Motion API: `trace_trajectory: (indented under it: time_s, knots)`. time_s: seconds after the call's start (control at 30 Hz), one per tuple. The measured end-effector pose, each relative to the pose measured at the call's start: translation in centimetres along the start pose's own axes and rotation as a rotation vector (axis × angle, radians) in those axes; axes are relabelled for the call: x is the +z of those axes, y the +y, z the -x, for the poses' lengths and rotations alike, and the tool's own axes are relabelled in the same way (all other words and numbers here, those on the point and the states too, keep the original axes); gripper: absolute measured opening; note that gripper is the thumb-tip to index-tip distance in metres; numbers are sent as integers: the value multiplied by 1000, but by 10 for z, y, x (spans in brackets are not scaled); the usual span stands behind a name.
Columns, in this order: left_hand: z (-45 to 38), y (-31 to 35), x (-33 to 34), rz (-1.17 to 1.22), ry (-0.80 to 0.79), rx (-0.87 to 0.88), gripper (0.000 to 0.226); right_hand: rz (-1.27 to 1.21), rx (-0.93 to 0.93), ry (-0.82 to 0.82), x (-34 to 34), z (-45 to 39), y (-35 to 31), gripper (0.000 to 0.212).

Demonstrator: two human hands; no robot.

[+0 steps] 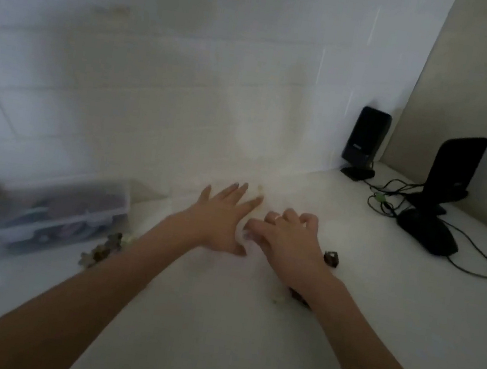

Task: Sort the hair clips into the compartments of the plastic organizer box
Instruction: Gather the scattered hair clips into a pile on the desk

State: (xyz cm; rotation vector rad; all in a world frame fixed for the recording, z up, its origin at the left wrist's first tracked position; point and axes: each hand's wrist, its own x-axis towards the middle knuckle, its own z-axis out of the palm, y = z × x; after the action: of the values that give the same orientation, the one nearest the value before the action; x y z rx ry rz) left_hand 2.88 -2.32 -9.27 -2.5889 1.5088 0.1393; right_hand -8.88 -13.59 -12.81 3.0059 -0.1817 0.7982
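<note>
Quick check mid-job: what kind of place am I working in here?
Likely a home or office desk against a wall: a white desktop, two black desktop speakers with trailing cables, and pale wall tiles behind.

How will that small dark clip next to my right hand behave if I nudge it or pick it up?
The small dark clip looks tiny beside the right hand, so probably light. It lies on the smooth white table, so a nudge may slide it. It seems angular, so unlikely to roll.
</note>
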Motion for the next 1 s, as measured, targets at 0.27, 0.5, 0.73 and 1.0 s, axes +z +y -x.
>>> trace_trajectory:
  time_s: [0.27, 0.5, 0.73, 1.0]
  knots:
    - [47, 4, 11, -110, 171, 22, 92, -343, 194, 197, -34, 56, 3, 35]
    - [78, 19, 39, -71, 369, -151, 73, -396, 753, -35, -22, 101, 19, 50]
    - [61, 15, 49, 7, 500, -96, 64, -277, 652, -181, -11, 86, 14, 66]
    - [46, 13, 71, -5, 787, -29, 67, -456, 465, -133, -19, 103, -2, 37]
